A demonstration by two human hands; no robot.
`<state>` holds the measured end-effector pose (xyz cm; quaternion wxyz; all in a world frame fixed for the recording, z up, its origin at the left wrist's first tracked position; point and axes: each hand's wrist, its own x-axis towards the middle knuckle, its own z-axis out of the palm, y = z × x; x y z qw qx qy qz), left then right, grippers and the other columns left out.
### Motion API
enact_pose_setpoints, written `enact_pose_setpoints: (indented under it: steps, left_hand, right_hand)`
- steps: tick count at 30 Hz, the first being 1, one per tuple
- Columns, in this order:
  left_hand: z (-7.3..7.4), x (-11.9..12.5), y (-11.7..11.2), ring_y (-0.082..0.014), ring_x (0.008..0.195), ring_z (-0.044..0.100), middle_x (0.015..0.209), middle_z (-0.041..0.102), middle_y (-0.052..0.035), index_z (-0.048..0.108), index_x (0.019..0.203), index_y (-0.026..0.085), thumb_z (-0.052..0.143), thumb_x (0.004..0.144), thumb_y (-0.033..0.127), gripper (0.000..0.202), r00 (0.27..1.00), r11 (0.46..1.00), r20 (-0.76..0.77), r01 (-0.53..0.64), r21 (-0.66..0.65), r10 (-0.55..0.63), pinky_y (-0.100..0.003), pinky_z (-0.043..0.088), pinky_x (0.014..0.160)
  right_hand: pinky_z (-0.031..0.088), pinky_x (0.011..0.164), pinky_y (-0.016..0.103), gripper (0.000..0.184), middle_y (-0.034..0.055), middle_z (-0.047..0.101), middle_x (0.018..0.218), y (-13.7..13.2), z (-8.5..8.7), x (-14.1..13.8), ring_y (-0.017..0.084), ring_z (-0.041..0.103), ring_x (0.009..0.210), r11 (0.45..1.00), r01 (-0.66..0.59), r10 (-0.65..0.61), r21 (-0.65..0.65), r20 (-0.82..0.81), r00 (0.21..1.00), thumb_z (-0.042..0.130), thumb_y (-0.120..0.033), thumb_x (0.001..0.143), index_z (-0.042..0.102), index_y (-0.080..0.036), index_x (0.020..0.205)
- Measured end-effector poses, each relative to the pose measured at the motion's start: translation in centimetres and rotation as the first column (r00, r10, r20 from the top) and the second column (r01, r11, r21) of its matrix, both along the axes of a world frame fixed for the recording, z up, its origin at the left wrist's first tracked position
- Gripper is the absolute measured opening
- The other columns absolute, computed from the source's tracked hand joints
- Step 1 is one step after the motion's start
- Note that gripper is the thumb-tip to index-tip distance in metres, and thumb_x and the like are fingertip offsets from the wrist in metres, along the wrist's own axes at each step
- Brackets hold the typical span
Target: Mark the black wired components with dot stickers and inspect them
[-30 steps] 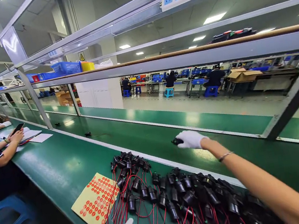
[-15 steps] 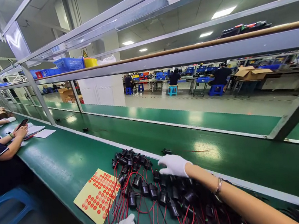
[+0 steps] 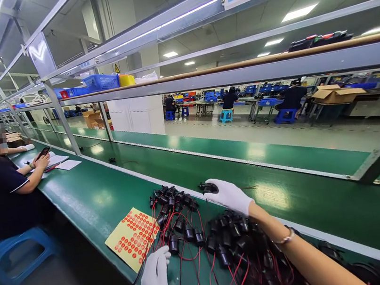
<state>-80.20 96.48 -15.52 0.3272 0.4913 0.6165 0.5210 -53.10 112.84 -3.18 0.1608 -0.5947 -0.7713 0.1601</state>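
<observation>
My right hand, in a white glove, reaches over the far edge of the bench. Its thumb and fingers close round a black cylindrical part on the green belt. My left hand, also gloved, rests low at the near side of the bench, its fingers loosely stretched beside red and black wires. I see nothing held in it. Between the hands lies a heap of black cylindrical parts with thin wires. A yellow sheet of round red stickers lies left of the heap, some stickers gone.
A white rail divides the bench from the belt. A metal post and shelf stand beyond. At the left a co-worker sits holding a phone. Another black part lies further along the belt.
My right hand has moved forward onto the black part on the belt and closed round it. My left hand has shifted up toward the sticker sheet. The view has turned slightly left.
</observation>
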Motion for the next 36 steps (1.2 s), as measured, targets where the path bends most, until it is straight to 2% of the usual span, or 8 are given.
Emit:
enact_pose_setpoints:
  steps: [6, 9, 13, 17, 21, 26, 29, 36]
  left_hand:
    - [8.9, 3.9, 0.5, -0.0237, 0.101, 0.069, 0.108, 0.075, -0.0093, 0.072, 0.107, 0.019, 0.044, 0.096, 0.049, 0.043, 0.947, 0.960, 0.160, 0.271, 0.066, -0.279, -0.039, 0.052, 0.097]
    - [10.9, 6.0, 0.2, -0.0222, 0.095, 0.068, 0.105, 0.077, -0.0093, 0.075, 0.104, 0.018, 0.047, 0.096, 0.055, 0.047, 0.850, 0.880, 0.236, 0.469, 0.072, -0.472, -0.036, 0.051, 0.091]
    - [10.5, 8.3, -0.1, -0.0189, 0.071, 0.066, 0.073, 0.073, -0.0089, 0.075, 0.080, 0.012, 0.054, 0.086, 0.072, 0.065, 0.579, 0.779, 0.600, 0.614, 0.124, -0.552, -0.031, 0.050, 0.071]
    - [9.2, 9.8, -0.5, -0.0120, 0.056, 0.058, 0.066, 0.068, -0.0059, 0.074, 0.084, 0.009, 0.068, 0.077, 0.071, 0.063, 0.234, 0.705, 0.874, 0.691, 0.158, -0.425, -0.024, 0.041, 0.057]
    - [7.4, 11.0, -0.8, -0.0086, 0.052, 0.053, 0.072, 0.068, -0.0056, 0.072, 0.093, 0.010, 0.068, 0.080, 0.068, 0.060, 0.074, 0.700, 0.952, 0.694, 0.165, -0.298, -0.022, 0.037, 0.054]
    - [6.7, 11.1, -1.0, -0.0090, 0.052, 0.050, 0.077, 0.068, -0.0056, 0.073, 0.097, 0.011, 0.072, 0.078, 0.066, 0.058, 0.049, 0.728, 0.967, 0.668, 0.154, -0.250, -0.026, 0.041, 0.057]
    - [7.3, 10.4, -1.2, -0.0129, 0.061, 0.056, 0.081, 0.070, -0.0063, 0.076, 0.097, 0.012, 0.072, 0.078, 0.064, 0.056, 0.127, 0.718, 0.935, 0.677, 0.162, -0.331, -0.029, 0.047, 0.068]
    - [9.3, 9.5, -1.4, -0.0267, 0.093, 0.064, 0.094, 0.073, -0.0112, 0.075, 0.109, 0.013, 0.065, 0.083, 0.066, 0.060, 0.372, 0.719, 0.698, 0.629, 0.296, -0.613, -0.039, 0.047, 0.090]
  right_hand:
    - [0.046, 0.110, 0.041, 0.058, 0.0104, 0.062, 0.142, -7.4, 2.3, -0.6, 0.027, 0.059, 0.128, 0.982, -0.189, 0.171, -0.007, -0.397, 0.902, 0.047, -0.056, 0.093, 0.057, -0.019, 0.136]
    - [0.048, 0.106, 0.047, 0.061, 0.0123, 0.068, 0.134, -10.4, 1.9, -2.0, 0.032, 0.063, 0.121, 0.968, -0.248, 0.206, -0.027, -0.472, 0.857, 0.054, -0.055, 0.084, 0.061, -0.018, 0.131]
    - [0.052, 0.098, 0.045, 0.060, 0.0118, 0.074, 0.120, -12.4, 1.6, -2.6, 0.032, 0.068, 0.108, 0.959, -0.275, 0.208, -0.076, -0.473, 0.856, 0.058, -0.040, 0.074, 0.061, -0.017, 0.130]
    - [0.051, 0.101, 0.045, 0.064, 0.0108, 0.072, 0.122, -13.7, 2.3, -1.8, 0.032, 0.066, 0.112, 0.925, -0.364, 0.259, -0.108, -0.522, 0.813, 0.057, -0.042, 0.079, 0.057, -0.019, 0.138]
    - [0.046, 0.106, 0.050, 0.065, 0.0136, 0.068, 0.130, -14.5, 2.6, -1.1, 0.034, 0.062, 0.121, 0.909, -0.392, 0.260, -0.145, -0.537, 0.802, 0.055, -0.048, 0.083, 0.055, -0.018, 0.141]
    - [0.048, 0.106, 0.048, 0.063, 0.0136, 0.065, 0.135, -14.9, 2.0, -1.2, 0.032, 0.063, 0.118, 0.942, -0.311, 0.211, -0.131, -0.492, 0.845, 0.054, -0.040, 0.081, 0.056, -0.018, 0.140]
    - [0.054, 0.096, 0.045, 0.063, 0.0119, 0.070, 0.120, -15.6, 1.4, -1.7, 0.030, 0.067, 0.108, 0.970, -0.235, 0.239, 0.058, -0.387, 0.890, 0.055, -0.024, 0.073, 0.058, -0.020, 0.136]
    - [0.059, 0.077, 0.038, 0.082, 0.0072, 0.068, 0.107, -16.9, 1.7, -2.3, 0.025, 0.068, 0.090, 0.790, -0.280, 0.440, 0.546, -0.187, 0.878, 0.055, -0.010, 0.074, 0.032, -0.034, 0.149]
